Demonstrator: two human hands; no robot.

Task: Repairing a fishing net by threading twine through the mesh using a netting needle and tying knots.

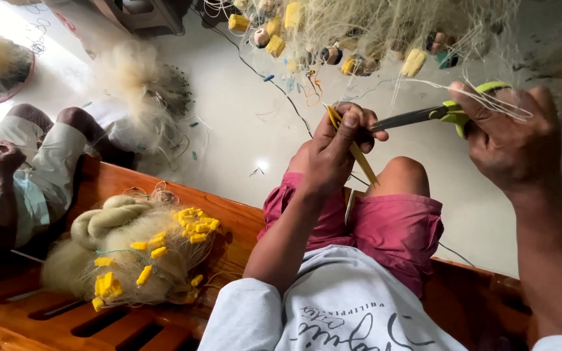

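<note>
1. Nearest the lens is a pale grey shirt (pixel 333 312) and, just past it, the wearer's magenta shorts (pixel 385 224), knees pointed out over a glossy white floor (pixel 242 123); the person sits on a polished wooden bench (pixel 99 188).
2. Left hand (pixel 336 153) is raised above the left knee, its grip closed on a slim yellow netting needle (pixel 358 156) that slants down toward the shorts, pinned between thumb and fingers so it stays steady.
3. Right hand (pixel 512 140) has its grip closed through the green handles of scissors (pixel 424 116); the dark blades reach across to the left fingers, and pale strands cross the right knuckles.
4. Fishing net (pixel 372 29), fine and straw-coloured with yellow floats, hangs ahead of both hands, so the loose strands fall within reach.
5. Bundled net (pixel 131 250) with more yellow floats rests on the bench to the left, well apart from the hands.
6. Another person (pixel 21 169) in light clothes sits farther left, one hand closed near the chest.
</note>
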